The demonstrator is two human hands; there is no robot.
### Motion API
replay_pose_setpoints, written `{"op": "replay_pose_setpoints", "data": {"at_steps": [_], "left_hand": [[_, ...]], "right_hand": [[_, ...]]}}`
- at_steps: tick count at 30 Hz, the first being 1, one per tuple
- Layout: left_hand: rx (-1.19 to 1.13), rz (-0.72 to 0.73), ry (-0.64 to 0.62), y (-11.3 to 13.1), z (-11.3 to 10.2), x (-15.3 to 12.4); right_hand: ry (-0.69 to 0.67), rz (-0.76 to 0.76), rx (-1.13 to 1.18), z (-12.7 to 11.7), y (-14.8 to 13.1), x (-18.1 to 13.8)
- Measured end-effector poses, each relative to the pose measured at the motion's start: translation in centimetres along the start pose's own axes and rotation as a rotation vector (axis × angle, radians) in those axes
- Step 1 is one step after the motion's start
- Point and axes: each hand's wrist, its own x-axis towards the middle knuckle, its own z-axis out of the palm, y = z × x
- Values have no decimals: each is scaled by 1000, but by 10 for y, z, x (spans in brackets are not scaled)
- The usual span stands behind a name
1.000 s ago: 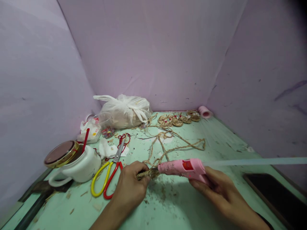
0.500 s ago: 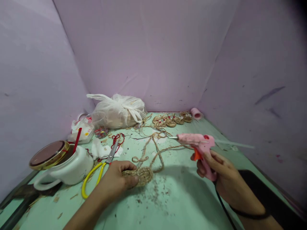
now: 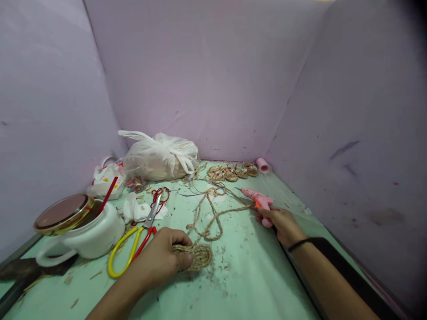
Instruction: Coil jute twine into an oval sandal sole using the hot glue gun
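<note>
My left hand [image 3: 167, 255] pinches a coiled oval of jute rope [image 3: 200, 257] between thumb and fingers, low over the table. From the coil, a loose tail of jute rope [image 3: 218, 222] trails in loops across the green tabletop. On the right, my right hand [image 3: 280, 220] is wrapped around the handle of a pink hot glue gun [image 3: 258, 200], whose nozzle points away to the left. The gun is low, near the table; whether it touches the surface I cannot tell. Beside my left hand lie scissors [image 3: 143, 231] with yellow and red handles.
A white mug [image 3: 96, 233] with a lid and red stick stands at left. Behind are a white plastic bag [image 3: 163, 158], red cord [image 3: 163, 195], beaded jute pieces [image 3: 230, 172] and a pink spool [image 3: 263, 166]. A dark flat object [image 3: 336, 262] lies under my right arm.
My right hand has carried the glue gun forward, down and slightly left, away from the coil. My left hand keeps its hold on the coil, almost still. The view has shifted slightly.
</note>
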Motion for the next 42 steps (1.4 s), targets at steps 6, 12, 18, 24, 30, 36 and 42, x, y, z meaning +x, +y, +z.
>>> {"op": "replay_pose_setpoints", "data": {"at_steps": [6,12,18,24,30,36,42], "left_hand": [[-3,-45,-19,2,-1,-6],[55,-70,-107,8,-5,-17],[56,-30,-193,4,-11,-18],[-11,-192,-82,-5,-12,-10],[-98,-222,-3,-4,-13,-3],[-173,-182,-21,-4,-17,-4],[-69,-163,-129,0,-16,-10]], "right_hand": [[131,-367,-131,-6,-16,-29],[-574,-907,-294,36,-53,-66],[-986,-1428,-774,94,-72,-61],[-704,-1422,-878,70,-80,-47],[-448,-1381,-983,5,-48,-62],[-673,-1012,-997,-1,-16,-98],[-807,-592,-704,11,-30,-102]]}}
